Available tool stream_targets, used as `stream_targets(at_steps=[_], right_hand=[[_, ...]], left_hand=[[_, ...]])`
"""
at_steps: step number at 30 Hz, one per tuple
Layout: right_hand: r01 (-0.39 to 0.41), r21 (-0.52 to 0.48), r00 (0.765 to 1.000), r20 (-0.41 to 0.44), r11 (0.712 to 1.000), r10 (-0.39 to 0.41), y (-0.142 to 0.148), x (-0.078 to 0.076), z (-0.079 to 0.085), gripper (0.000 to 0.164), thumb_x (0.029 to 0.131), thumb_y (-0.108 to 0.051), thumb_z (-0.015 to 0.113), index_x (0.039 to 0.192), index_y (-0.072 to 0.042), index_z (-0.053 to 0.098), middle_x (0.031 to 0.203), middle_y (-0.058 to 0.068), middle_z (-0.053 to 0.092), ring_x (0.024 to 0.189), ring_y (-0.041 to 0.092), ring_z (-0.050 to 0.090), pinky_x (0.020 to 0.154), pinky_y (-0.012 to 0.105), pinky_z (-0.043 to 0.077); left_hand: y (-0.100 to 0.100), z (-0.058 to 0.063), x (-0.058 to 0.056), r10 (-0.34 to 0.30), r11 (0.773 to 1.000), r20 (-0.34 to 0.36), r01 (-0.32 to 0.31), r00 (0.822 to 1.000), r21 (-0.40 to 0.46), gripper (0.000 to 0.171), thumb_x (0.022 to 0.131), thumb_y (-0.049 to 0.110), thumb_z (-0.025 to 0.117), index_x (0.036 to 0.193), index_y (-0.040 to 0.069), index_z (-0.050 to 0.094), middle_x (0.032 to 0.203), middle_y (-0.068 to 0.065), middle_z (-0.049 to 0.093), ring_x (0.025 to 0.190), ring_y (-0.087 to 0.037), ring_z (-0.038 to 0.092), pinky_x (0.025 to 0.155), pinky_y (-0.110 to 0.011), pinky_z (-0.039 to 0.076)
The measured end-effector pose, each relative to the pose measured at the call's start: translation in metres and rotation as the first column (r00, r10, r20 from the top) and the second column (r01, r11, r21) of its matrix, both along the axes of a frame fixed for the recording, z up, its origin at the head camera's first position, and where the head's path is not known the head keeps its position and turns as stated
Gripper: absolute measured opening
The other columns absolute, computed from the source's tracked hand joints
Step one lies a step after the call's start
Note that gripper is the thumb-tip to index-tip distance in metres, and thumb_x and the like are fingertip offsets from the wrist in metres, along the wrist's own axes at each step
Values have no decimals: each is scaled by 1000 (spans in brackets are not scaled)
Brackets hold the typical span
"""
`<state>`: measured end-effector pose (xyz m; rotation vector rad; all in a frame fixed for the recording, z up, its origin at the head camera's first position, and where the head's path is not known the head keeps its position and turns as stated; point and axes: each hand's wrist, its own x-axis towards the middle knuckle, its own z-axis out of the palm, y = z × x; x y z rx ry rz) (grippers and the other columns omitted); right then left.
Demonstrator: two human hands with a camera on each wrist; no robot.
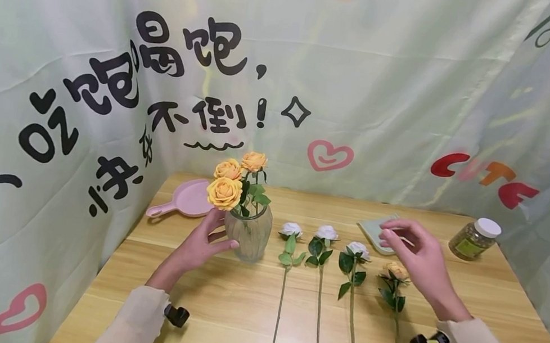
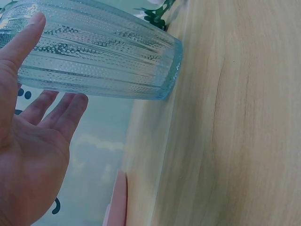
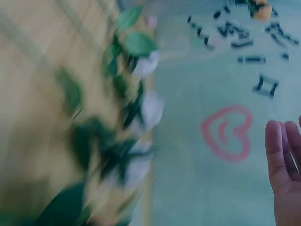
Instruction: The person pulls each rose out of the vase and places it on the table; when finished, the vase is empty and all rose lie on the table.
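A ribbed clear glass vase (image 1: 250, 234) stands upright on the table, with three orange roses (image 1: 225, 193) leaning left from its mouth. My left hand (image 1: 205, 243) holds the vase from its left side; the thumb lies across the near face and the other fingers reach round behind, as the left wrist view also shows. Raised above an orange rose (image 1: 397, 271) lying on the table, my right hand (image 1: 415, 255) has loosely bent fingers with nothing in them. To the left of that rose, three white roses (image 1: 291, 230) lie in a row, stems toward me.
A pink pan-shaped dish (image 1: 194, 197) lies behind the vase at left. A pale green flat item (image 1: 375, 228) is partly behind my right hand. At the back right stands a jar (image 1: 470, 245) with a white lid. Printed curtains (image 1: 391, 94) border the wooden table (image 1: 218, 312).
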<state>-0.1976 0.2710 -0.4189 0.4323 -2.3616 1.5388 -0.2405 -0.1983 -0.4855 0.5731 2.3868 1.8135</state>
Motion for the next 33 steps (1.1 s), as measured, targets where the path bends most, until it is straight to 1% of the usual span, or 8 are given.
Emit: stream_targets(at_steps=[5, 9, 14, 17, 20, 22, 29, 33], right_hand=[[-105, 3, 994, 18, 994, 105, -46, -23, 18, 26, 111, -16, 66, 132, -3, 69, 121, 1, 73, 102, 12, 75, 97, 16, 62], [-188, -25, 981, 50, 982, 190, -83, -42, 27, 30, 111, -22, 66, 135, -5, 70, 122, 9, 73, 106, 19, 75, 99, 19, 62], [-274, -54, 957, 87, 960, 278, -123, -60, 33, 32, 110, -28, 68, 136, -9, 71, 124, 10, 74, 109, 29, 74, 99, 26, 64], [-312, -52, 943, 104, 949, 316, -143, -68, 36, 29, 110, -28, 68, 134, -12, 71, 129, 7, 74, 109, 29, 74, 101, 35, 65], [-348, -50, 928, 124, 936, 351, -162, -76, 36, 23, 111, -23, 67, 132, -13, 70, 135, 7, 73, 111, 27, 74, 105, 47, 64], [-370, -39, 918, 136, 928, 372, -172, -80, 36, 22, 111, -19, 65, 132, -12, 70, 136, 8, 72, 116, 26, 73, 108, 50, 62], [-442, 29, 883, 191, 897, 429, -198, -87, 31, 26, 112, -15, 63, 136, -8, 68, 154, 7, 62, 141, 28, 62, 120, 47, 55], [-486, 47, 860, 203, 873, 468, -205, -89, 30, 33, 113, -13, 58, 144, -10, 66, 163, 9, 56, 149, 33, 55, 123, 53, 50]], left_hand=[[-1, 1, 0, -2, 1000, -1, 2, 1000, 4, 93, 100, 13, 81, 171, 15, 22, 176, -18, 31, 161, -49, 34, 129, -69, 36], [-1, 1, 0, 3, 1000, 1, -3, 1000, 11, 94, 99, 14, 82, 171, 17, 22, 176, -15, 31, 161, -48, 34, 129, -69, 36], [0, 1, 1, -2, 1000, 3, 2, 1000, 11, 97, 99, 15, 82, 174, 22, 19, 178, -12, 28, 161, -45, 35, 129, -66, 38], [0, 1, 1, -6, 1000, 0, 6, 1000, 8, 98, 100, 16, 82, 174, 21, 19, 178, -12, 28, 161, -45, 35, 129, -66, 38], [1, 2, 1, -1, 1000, 7, 1, 1000, 8, 97, 99, 17, 82, 173, 22, 20, 177, -11, 29, 161, -45, 35, 129, -66, 38], [1, 2, 1, -1, 1000, 8, 1, 1000, 8, 96, 99, 17, 82, 173, 23, 21, 177, -10, 30, 161, -44, 36, 129, -66, 38], [2, 1, 0, -8, 1000, 5, 8, 1000, 2, 97, 100, 18, 81, 174, 27, 19, 179, -9, 26, 161, -44, 35, 129, -65, 39], [0, 0, 1, -4, 1000, 4, 4, 1000, -10, 98, 101, 20, 81, 175, 28, 17, 179, -11, 23, 161, -45, 35, 128, -65, 40]])
